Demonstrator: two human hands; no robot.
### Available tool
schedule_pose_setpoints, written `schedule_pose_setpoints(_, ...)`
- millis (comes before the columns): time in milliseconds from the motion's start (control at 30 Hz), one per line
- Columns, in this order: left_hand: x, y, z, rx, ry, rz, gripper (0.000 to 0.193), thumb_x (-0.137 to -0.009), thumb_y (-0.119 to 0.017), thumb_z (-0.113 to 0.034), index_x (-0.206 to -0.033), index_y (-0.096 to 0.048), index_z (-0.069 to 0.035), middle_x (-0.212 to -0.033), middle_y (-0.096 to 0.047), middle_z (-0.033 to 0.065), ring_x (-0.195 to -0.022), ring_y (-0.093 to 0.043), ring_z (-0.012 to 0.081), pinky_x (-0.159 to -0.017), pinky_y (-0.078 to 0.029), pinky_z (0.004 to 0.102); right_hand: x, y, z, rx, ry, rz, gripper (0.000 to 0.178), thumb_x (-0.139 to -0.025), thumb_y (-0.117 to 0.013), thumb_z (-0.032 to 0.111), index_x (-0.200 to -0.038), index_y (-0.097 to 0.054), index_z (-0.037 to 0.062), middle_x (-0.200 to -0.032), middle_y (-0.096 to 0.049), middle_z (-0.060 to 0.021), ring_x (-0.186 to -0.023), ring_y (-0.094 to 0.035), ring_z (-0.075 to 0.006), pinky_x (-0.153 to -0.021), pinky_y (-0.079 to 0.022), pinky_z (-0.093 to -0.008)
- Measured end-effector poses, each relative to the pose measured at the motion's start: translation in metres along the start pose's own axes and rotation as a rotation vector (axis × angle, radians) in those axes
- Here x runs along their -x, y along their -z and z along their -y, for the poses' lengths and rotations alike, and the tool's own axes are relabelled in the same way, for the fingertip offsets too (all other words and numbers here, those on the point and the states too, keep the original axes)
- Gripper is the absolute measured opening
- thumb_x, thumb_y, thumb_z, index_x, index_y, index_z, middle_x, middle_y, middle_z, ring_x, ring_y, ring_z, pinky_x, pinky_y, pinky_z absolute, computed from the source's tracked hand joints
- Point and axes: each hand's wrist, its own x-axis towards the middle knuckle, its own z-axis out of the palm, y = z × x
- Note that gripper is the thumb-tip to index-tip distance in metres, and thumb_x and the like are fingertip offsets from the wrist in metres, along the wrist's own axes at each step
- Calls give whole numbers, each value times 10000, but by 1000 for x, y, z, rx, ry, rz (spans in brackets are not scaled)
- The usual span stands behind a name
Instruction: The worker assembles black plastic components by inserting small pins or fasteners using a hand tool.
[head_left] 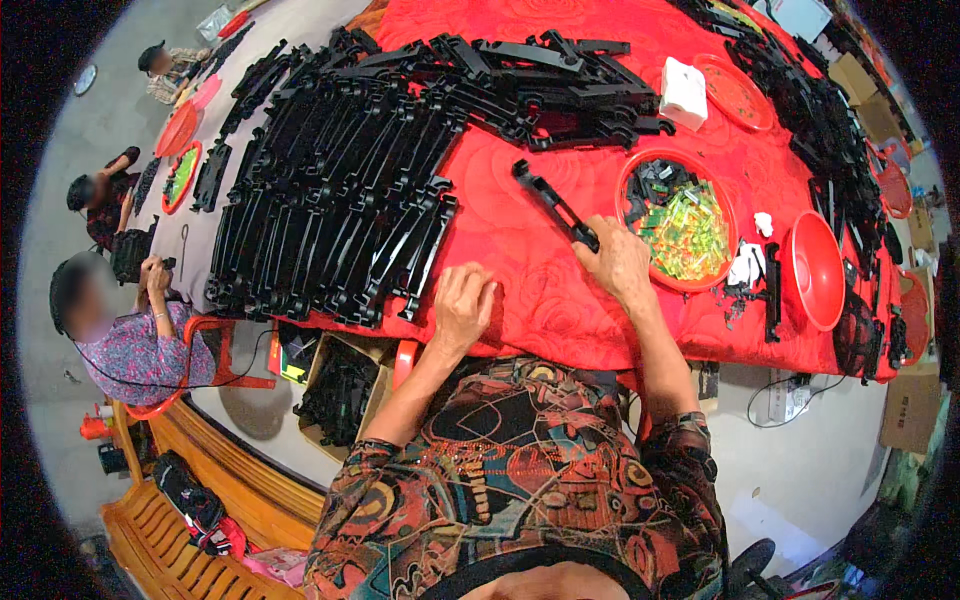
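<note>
Patterned clothing was seen nearest in the head view, while over red cloth a black part was clamped at its near end by the right hand, presumably leaving its length exposed, and the empty-looking left hand was rested apart beside stacked parts.

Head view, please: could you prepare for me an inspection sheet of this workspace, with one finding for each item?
Surface: red patterned cloth on the table.
Job's things: long black parts, some in rows, others heaped.
Clutter: white tissues; red basin with small coloured and black pieces; another red bowl.
Hands: left hand rests on the cloth, no object seen in it; right hand grips one black part by its near end.
Cables: thin dark cable on the floor, right side.
Surroundings: three people at left; wooden bench; cardboard box with black contents.
</note>
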Motion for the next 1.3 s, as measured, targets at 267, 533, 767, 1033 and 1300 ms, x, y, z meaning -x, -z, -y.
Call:
schedule_pose_setpoints(267, -13, 0, -6, -53, -114, 55, 482, -653, -716, -109, -1107, -562, -63, -1165, -506, 120, -1034, -483, 320, -827, -393, 427, 40, 7, -5, -35, 150, 235, 283, -709, -660, 254, -928, -574, 95, -844, -571, -119, -861, -598, -301, -657, -474, -437)
schedule_pose_setpoints(533, -29, -21, -7, -60, -186, 247, 664, -620, -755, -261, -1222, -511, -128, -1265, -460, 70, -1210, -369, 302, -1001, -250, 504, 41, -5, -14, 39, 181, 136, 279, -713, -673, 174, -967, -579, 108, -867, -549, -103, -841, -587, -281, -658, -472, -403)
schedule_pose_setpoints(767, -23, -42, 6, -67, -182, 256, 522, -648, -731, -186, -1137, -561, -116, -1070, -547, 52, -1076, -460, 257, -962, -285, 501, 27, 19, -41, -126, 104, -53, 167, -742, -633, 126, -903, -593, 113, -851, -525, -91, -774, -589, -284, -616, -471, -409)
schedule_pose_setpoints(1033, -28, -36, -2, 19, -132, 238, 463, -650, -717, -133, -1092, -581, -97, -979, -582, 37, -933, -510, 238, -810, -368, 400, -6, -6, -61, 220, 250, 125, 98, -743, -616, 160, -838, -610, 135, -855, -515, -129, -710, -607, -300, -559, -479, -420)
schedule_pose_setpoints(1300, -23, -32, -2, 73, -47, 286, 451, -656, -727, -136, -1085, -597, -90, -975, -599, 53, -905, -518, 242, -767, -386, 368, -13, -10, -59, 275, 344, 257, 85, -785, -566, 176, -841, -586, 116, -834, -529, -139, -686, -610, -305, -533, -471, -435)
